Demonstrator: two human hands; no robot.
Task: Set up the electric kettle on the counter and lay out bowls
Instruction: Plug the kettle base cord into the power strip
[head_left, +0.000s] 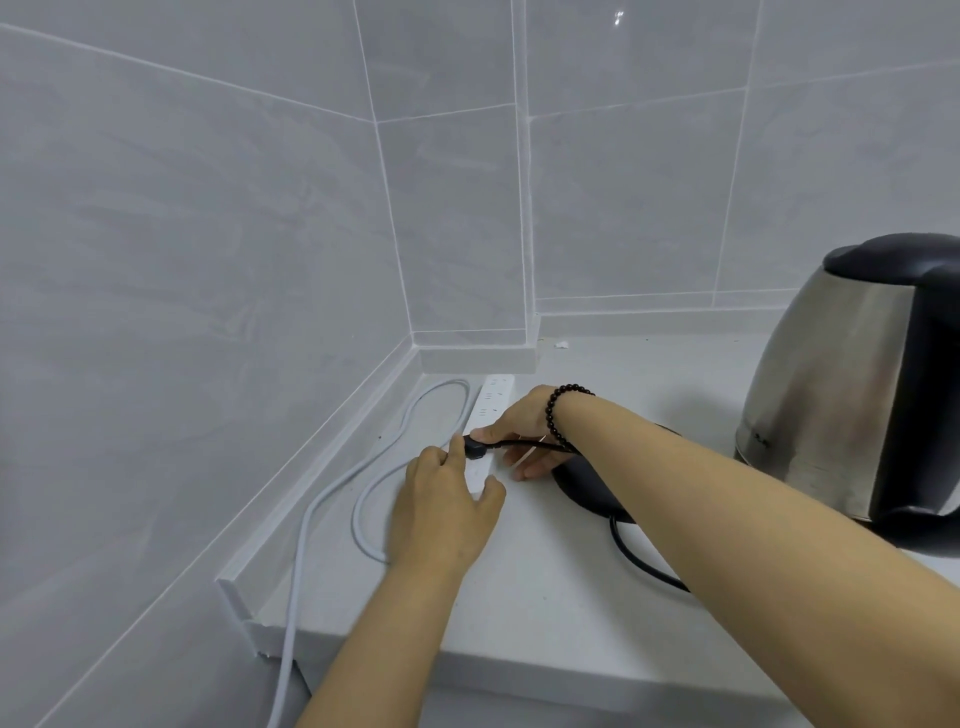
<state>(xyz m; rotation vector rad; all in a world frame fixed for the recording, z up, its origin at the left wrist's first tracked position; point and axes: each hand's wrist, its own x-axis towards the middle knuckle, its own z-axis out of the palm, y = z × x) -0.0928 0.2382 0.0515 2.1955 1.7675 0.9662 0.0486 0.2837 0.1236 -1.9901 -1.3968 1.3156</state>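
Pinching one plug (475, 451), right grip (524, 426); left grip (447, 514) clasping one power strip (493, 395); one kettle (831, 389) nearby.

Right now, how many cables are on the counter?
2. White power strip cable: looped by the left wall, dropping off the counter edge. Black kettle cord: from the base, under the right arm, to the plug the right hand pinches.

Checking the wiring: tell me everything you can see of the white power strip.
The power strip is a long white bar, plastic-looking, flat on the counter near the tiled corner. Sockets show at its far end. Its pale cable loops beside it. The right hand pinches a black plug at its middle; the left hand grips its near end.
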